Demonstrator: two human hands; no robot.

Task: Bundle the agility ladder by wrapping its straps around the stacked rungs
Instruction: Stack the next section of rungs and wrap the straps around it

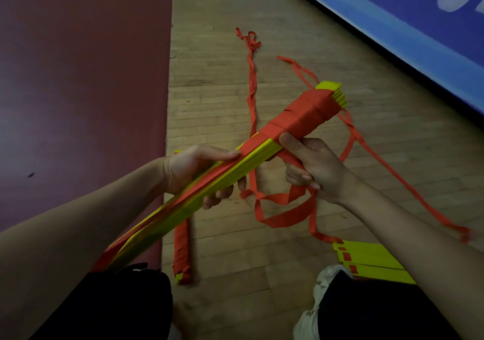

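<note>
Wooden floor (214, 98) beside maroon mat (78, 64) carries loose red straps (252, 83).

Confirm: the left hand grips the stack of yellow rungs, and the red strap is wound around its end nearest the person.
No. The head view shows the red fabric strap wound around the far end of the stacked yellow plastic rungs, not the near one. The left hand does grip the stack.

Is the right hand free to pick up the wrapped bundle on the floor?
Probably not: the right hand grips the red strap, and the held rungs cross above that bundle.
</note>
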